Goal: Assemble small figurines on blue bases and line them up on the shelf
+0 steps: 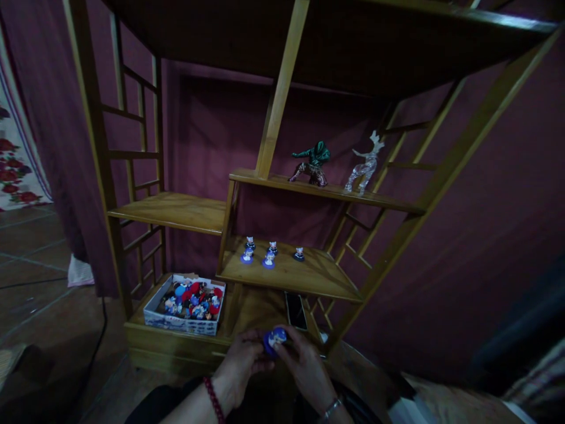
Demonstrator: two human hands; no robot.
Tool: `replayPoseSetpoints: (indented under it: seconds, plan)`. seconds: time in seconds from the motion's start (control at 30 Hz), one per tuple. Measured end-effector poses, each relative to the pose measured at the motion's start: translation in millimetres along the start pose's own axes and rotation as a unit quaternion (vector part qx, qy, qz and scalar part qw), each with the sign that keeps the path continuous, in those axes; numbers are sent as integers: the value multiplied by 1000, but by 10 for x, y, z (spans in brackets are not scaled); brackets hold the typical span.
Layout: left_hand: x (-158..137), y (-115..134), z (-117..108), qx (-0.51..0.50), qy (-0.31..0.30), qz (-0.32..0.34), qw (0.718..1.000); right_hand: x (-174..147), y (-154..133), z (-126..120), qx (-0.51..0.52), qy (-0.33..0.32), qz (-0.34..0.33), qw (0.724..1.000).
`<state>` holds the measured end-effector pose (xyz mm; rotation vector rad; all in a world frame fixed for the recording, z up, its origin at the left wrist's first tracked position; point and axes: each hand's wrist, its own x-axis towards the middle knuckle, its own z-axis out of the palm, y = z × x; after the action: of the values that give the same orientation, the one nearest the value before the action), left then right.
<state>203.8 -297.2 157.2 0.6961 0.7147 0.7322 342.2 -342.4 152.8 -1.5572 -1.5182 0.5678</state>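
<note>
A small blue-and-white figurine (274, 340) on a purple-blue round base is held in front of the shelf unit's lower edge. My right hand (304, 360) grips it from the right, with the thumb over its front. From the left, the fingers of my left hand (242, 360) close at the edge of its base. Two similar blue figurines, one nearer the middle (268, 259) and one further left (247, 255), stand upright on the middle shelf (291, 278). Behind and beside them are three white-headed figurines on dark bases, the rightmost (299, 254) standing apart.
A shallow cardboard box (180, 324) of jumbled red, blue and white figurines sits at lower left. A black phone (296, 311) lies on the bottom board. Above stand a green crouching statue (315, 162) and a clear deer-headed statue (365, 168). Wooden uprights (282, 88) divide the unit.
</note>
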Motion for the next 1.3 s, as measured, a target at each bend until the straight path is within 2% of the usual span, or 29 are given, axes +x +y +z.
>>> replayPoseSetpoints:
  seconds: [0.43, 0.6, 0.73, 0.83, 1.0, 1.2, 1.3]
  plan:
    - [216, 161, 402, 99, 10, 90, 991, 377, 36, -409, -31, 41, -49, 997]
    - [414, 196, 487, 214, -18, 188, 958, 588, 93, -544, -55, 64, -71, 994]
    - [530, 252, 531, 336, 10, 257, 906, 789, 133, -622, -48, 83, -67, 993]
    - [570, 308, 568, 418, 29, 307, 854, 966, 164, -654, -34, 84, -61, 994]
    - [638, 388, 602, 516, 15, 391, 762, 1295, 336, -642, 52, 86, -53, 994]
    - [779, 410, 556, 675, -32, 398, 620, 1575, 517, -635, 29, 127, -29, 991]
    - [856, 400, 527, 711, -40, 400, 577, 1641, 492, -657, -3, 133, -21, 991]
